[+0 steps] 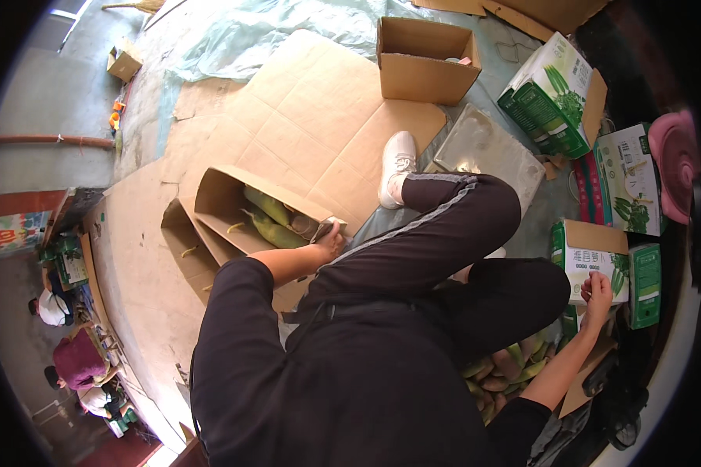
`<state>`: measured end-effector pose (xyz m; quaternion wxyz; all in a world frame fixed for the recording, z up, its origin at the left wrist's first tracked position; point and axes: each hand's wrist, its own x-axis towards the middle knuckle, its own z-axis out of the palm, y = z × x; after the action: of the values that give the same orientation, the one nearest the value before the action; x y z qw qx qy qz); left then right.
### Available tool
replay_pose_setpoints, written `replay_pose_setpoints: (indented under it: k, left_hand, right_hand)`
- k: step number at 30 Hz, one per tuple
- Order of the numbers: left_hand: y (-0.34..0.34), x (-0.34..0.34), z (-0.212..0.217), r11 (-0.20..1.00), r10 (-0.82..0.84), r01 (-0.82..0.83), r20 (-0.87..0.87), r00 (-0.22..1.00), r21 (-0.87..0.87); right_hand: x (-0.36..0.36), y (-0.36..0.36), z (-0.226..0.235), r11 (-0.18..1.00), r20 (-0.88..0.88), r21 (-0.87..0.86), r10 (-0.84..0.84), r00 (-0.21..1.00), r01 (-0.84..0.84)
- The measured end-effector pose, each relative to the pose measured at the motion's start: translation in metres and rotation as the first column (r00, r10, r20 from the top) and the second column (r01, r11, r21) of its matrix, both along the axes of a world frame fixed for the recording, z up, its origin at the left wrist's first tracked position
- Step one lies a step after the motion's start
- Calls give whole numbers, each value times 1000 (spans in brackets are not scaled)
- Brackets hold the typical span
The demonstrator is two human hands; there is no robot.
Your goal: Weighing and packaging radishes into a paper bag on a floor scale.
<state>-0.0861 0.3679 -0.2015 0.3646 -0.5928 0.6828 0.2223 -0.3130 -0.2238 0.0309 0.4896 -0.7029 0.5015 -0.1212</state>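
Note:
On the left, a brown cardboard box [210, 194] lies open and tilted, with several long green radishes [276, 226] inside. My left hand [331, 241] is closed at the box's right end, its fingers curled over the edge beside a small dark patch. Over on the right, my right hand [597, 297] is raised in front of a white and green printed carton [588, 261]. Its fingers are drawn together; whatever they hold, if anything, is too small to make out. Below that arm lies a pile of green radishes [514, 366], partly hidden by my body.
Flattened cardboard [288, 124] covers the floor ahead. An open brown box [428, 66] stands at the far side, near a green printed carton [557, 93]. A pink basin [678, 163] is at the far right. Other people [82, 358] work at the far left.

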Motion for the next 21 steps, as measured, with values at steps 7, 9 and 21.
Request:
replay_pose_setpoints:
  k: [7,9,21]
  left_hand:
    - [129,-59,-31,986,159,-162,65,985,43]
    - [103,-42,-11,991,129,-130,-57,990,-20]
    - [136,-2,24,880,430,-423,15,903,215]
  right_hand:
    - [-64,-13,-53,992,-10,76,-97,995,98]
    - [-85,-2,-48,982,-46,59,-179,983,181]
    - [-72,51,-106,968,-80,149,-193,978,203]
